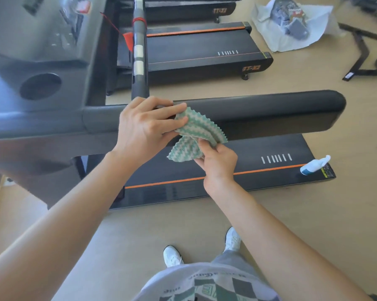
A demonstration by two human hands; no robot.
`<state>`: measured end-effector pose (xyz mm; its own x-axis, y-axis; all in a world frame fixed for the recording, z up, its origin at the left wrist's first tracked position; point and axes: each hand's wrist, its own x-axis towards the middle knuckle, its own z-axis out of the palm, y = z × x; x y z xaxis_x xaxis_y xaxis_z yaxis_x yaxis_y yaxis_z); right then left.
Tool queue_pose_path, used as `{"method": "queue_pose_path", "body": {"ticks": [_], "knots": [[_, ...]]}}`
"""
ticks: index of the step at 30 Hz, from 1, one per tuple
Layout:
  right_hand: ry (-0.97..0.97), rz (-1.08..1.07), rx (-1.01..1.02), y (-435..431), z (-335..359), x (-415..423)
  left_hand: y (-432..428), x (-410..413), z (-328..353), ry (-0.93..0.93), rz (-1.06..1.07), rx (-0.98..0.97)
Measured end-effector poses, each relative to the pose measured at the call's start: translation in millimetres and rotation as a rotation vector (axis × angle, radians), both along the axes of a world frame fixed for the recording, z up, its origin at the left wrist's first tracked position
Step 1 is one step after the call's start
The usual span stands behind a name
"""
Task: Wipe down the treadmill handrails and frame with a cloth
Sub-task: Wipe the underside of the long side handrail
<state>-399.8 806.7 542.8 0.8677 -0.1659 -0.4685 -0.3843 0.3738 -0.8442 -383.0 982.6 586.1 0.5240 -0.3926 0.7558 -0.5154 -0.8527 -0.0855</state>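
A green-and-white zigzag cloth [196,133] hangs against the near black padded handrail [270,114] of the treadmill. My left hand [144,129] pinches the cloth's upper edge and rests on the rail. My right hand [218,161] grips the cloth's lower folds from underneath, just below the rail. The far handrail [139,68] runs away from me, with silver sensor pads and a red tag. The grey console [42,61] with a round cup holder sits at the left. The treadmill deck [226,170] with an orange stripe lies below.
A white spray bottle [314,166] lies on the deck's rear corner. Two more treadmills [205,51] stand beyond. A white bag of parts [291,25] and black frame pieces [361,59] lie on the beige floor at the right. My white shoes [172,256] are below.
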Motion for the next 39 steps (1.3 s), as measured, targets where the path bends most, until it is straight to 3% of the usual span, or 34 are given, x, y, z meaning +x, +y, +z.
{"method": "queue_pose_path", "body": {"ticks": [10,14,18,20,22,25,28,33,39], "knots": [[0.111,0.256,0.131,105,12,-35,101,-69,-5,-0.087,0.207,-0.118],[0.148,0.354,0.169,114,6,-42,98,-109,-27,-0.020,0.365,-0.363],[0.164,0.426,0.025,104,-12,-50,80,-139,-51,0.546,0.592,-0.961],[0.190,0.445,-0.030,97,-19,-53,76,-143,-60,0.802,0.544,-1.384],[0.215,0.485,-0.054,92,-25,-52,73,-140,-66,0.969,0.425,-1.804],[0.296,0.541,0.029,91,-29,-46,70,-132,-76,1.096,0.344,-2.189],[0.370,0.548,0.291,96,-27,-36,71,-119,-80,1.028,0.289,-2.463],[0.331,0.582,0.627,100,-29,-24,72,-102,-73,0.776,0.107,-2.695],[0.301,0.642,0.750,111,-27,-19,79,-100,-68,0.613,-0.187,-2.833]]}}
